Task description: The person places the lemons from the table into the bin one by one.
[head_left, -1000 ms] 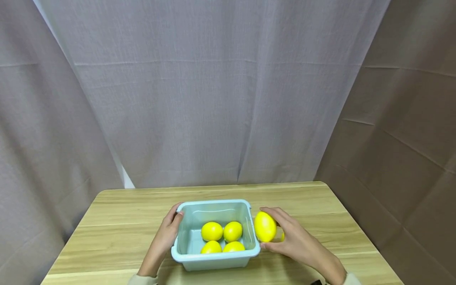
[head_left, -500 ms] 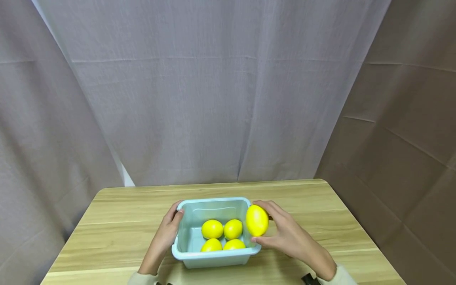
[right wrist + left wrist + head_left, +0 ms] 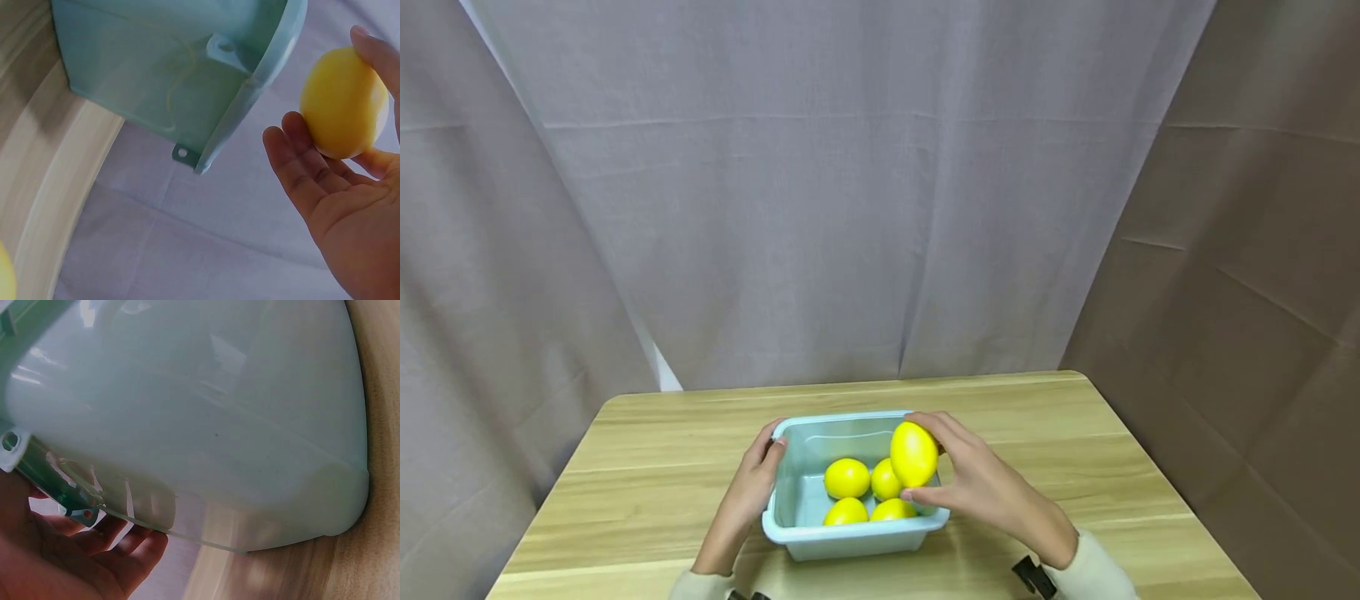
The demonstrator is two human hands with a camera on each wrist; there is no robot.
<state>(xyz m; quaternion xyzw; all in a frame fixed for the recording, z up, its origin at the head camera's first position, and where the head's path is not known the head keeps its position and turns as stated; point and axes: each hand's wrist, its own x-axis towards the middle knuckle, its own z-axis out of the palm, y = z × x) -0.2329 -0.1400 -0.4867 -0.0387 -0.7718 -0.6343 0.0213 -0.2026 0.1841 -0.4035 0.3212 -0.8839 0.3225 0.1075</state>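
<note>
My right hand (image 3: 981, 483) pinches a lemon (image 3: 913, 454) between thumb and fingers, above the right part of a pale blue-green plastic bin (image 3: 853, 546). The right wrist view has this lemon (image 3: 342, 103) up past the bin's rim (image 3: 256, 87), with air between them. Inside the bin lie several more lemons (image 3: 847, 479); the held one partly covers one of them. At the bin's left end, my left hand (image 3: 751, 479) grips the rim with its thumb on top. Its fingers (image 3: 147, 550) reach along the outer wall in the left wrist view.
The bin stands on a wood-grain table (image 3: 662, 475). Another yellow rounded thing (image 3: 5, 275) shows at the lower left edge of the right wrist view. Grey curtains (image 3: 760, 208) hang behind the table, and a brown one (image 3: 1247, 292) on the right.
The right hand has carried the lemon left and up, from beside the bin's right wall to over the inside. The left hand keeps its grip on the rim.
</note>
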